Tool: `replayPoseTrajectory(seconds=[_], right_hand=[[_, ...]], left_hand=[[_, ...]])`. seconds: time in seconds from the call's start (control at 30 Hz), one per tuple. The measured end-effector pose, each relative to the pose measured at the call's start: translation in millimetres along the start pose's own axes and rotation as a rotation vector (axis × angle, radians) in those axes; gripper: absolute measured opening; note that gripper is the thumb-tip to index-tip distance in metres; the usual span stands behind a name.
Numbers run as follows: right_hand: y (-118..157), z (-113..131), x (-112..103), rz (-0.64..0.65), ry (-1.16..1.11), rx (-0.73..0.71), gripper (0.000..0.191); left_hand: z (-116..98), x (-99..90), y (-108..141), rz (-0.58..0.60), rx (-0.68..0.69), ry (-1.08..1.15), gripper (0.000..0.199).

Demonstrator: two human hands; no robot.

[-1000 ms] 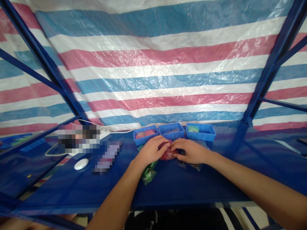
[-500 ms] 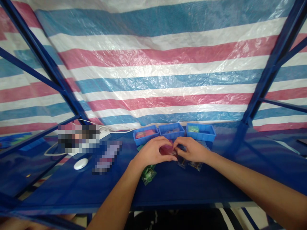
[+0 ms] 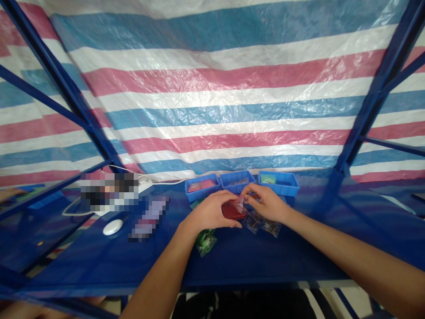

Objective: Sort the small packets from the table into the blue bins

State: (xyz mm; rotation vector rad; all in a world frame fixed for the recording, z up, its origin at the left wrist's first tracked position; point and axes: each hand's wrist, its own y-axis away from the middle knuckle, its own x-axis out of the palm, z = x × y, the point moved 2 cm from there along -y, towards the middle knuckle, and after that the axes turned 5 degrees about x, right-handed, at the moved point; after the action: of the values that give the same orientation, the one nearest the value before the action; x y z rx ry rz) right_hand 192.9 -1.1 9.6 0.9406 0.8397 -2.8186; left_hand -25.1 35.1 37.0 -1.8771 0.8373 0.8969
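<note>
On the blue table, nearest you, green packets lie by your left hand, its fingers curved around the red packet; your right hand pinches that packet's clear edge, above dark packets; beyond stand three blue bins.

No text, label, brand, number or sign is legible in the head view. Small pale marks on the dark clothing at the lower edge cannot be resolved into characters, and any print on the green packets is too small to read.
</note>
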Motion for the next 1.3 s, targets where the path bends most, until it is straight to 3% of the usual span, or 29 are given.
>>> replayPoseTrajectory(seconds=[0.17,0.3,0.47,0.7,0.83,1.03,1.3], right_hand=[[0.2,-4.5,1.5,0.012,-0.039,0.036,0.015],[0.2,-5.9,2.7,0.005,-0.063,0.053,0.014],[0.2,-6.8,3.2,0.008,-0.107,0.07,0.015],[1.1,-3.9,4.2,0.066,-0.111,0.071,0.024],[0.8,3.8,1.8,0.073,-0.128,0.034,0.027],[-0.1,2.4,2.5,-0.003,-0.169,0.039,0.034],[-0.8,3.3,-2.6,-0.08,-0.345,0.113,0.025]], left_hand=[[6.8,1.6,-1.9,-0.02,0.005,-0.044,0.04],[6.5,0.9,-2.5,-0.05,0.026,-0.035,0.031],[11.1,2.5,0.0,-0.09,0.004,-0.059,0.034],[11.9,0.8,-0.4,-0.082,0.065,-0.06,0.023],[6.4,-3.7,-2.1,-0.151,0.041,-0.025,0.023],[-1.5,-7.2,-4.9,-0.296,-0.047,0.121,0.022],[-2.5,4.9,-6.6,-0.334,-0.143,0.287,0.027]])
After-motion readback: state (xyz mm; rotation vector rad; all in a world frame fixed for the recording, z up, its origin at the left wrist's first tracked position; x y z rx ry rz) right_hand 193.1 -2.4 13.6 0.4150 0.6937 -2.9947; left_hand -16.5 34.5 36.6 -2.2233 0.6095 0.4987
